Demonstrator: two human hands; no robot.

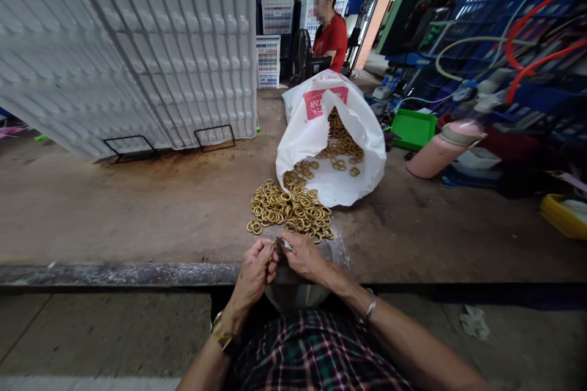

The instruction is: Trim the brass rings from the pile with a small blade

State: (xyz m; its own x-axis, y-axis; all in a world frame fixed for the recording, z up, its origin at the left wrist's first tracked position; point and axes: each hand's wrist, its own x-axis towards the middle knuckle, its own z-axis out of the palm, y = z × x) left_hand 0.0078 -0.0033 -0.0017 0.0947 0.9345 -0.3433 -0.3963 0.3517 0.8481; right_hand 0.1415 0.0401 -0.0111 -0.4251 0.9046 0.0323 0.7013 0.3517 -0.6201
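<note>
Close to the table's front edge, my left hand (pixel 257 264) is closed in a pinch on a small brass-coloured ring (pixel 274 242). Facing it, my right hand (pixel 303 255) is wrapped round a small tool with a pale part (pixel 287 244); the fingers cover most of it and its kind cannot be made out. The tool's end is right beside the ring. Just beyond both hands lies a loose pile of brass-coloured rings (pixel 293 211). It spills from the torn mouth of a white sack (pixel 353 180) lying on its side, with more rings inside.
Stacks of white ribbed plastic trays (pixel 183 43) stand at the left in black wire stands (pixel 214 137). To the right are a pink bottle (pixel 438 149), a green tray (pixel 414 128), a yellow container (pixel 565 217) and orange hoses (pixel 516 52). A person in red (pixel 334 40) is behind the sack.
</note>
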